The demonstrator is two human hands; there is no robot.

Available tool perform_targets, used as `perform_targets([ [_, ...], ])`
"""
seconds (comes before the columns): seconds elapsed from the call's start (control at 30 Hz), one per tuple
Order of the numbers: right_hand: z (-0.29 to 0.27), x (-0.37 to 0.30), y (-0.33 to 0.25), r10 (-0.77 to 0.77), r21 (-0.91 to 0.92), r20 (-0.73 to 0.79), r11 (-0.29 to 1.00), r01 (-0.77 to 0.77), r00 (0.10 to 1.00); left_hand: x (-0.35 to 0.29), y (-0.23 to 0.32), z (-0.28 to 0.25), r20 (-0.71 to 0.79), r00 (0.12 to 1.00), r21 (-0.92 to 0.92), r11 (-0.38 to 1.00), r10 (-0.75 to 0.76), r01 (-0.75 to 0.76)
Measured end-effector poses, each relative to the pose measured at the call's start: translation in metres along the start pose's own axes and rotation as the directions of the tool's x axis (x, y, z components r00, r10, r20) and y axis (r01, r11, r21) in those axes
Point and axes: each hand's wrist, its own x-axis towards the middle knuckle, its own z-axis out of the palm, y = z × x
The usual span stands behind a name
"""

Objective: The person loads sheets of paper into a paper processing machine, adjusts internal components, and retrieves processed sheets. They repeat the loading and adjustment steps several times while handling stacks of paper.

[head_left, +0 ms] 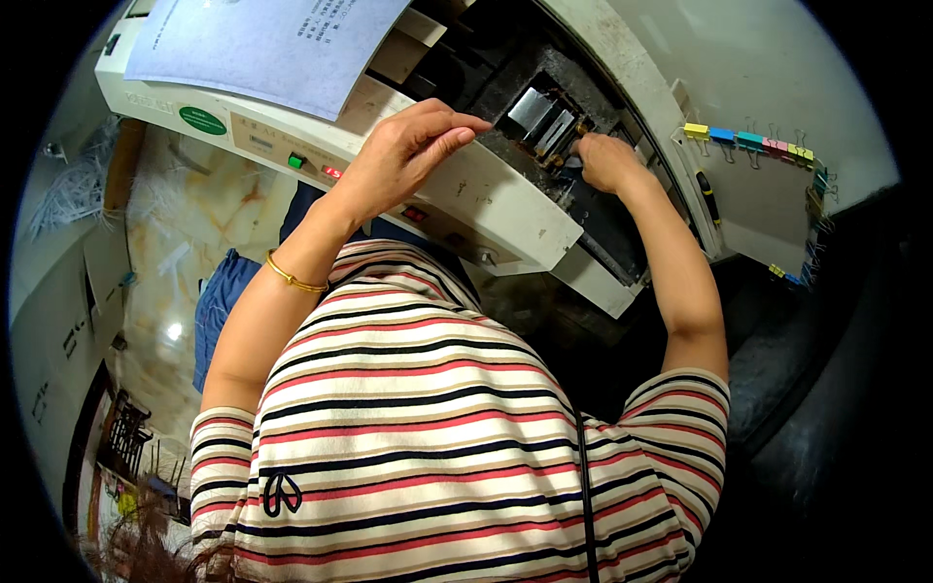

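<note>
A long cream machine [525, 219] runs diagonally in front of me, its dark inside uncovered. My left hand [408, 146] is over its front edge, index finger stretched out to the right and thumb a little apart, with nothing visible in it. Within the machine's dark recess is a block of shiny metal plates [542, 119]. My right hand [607, 162] reaches in beside this block, its fingers curled and closed at the block's right side. Whatever those fingertips grip, if anything, is hidden.
A printed paper sheet [272, 44] lies on the machine's left part, above a green button [295, 160] and a lit red display [331, 172]. Coloured binder clips [748, 139] line a panel at right, near a black-and-yellow utility knife [708, 199]. Paper shreds [83, 185] lie at far left.
</note>
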Motion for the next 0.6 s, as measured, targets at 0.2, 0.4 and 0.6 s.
perform_targets([
  [0.2,-0.027,-0.029,0.030,-0.072,0.972,-0.052,0.225,0.067,0.996,0.001,-0.001,-0.002,0.004,1.000,0.017,1.000,0.016,-0.016],
  [0.4,-0.055,-0.029,0.081,0.555,0.926,-0.364,0.298,0.230,0.748,0.002,0.002,-0.004,0.017,1.000,-0.014,1.000,0.012,-0.012],
  [0.6,-0.040,-0.010,0.097,0.598,0.914,-0.394,0.336,0.228,0.698,0.002,0.005,-0.003,0.010,1.000,-0.032,0.999,-0.018,0.018],
])
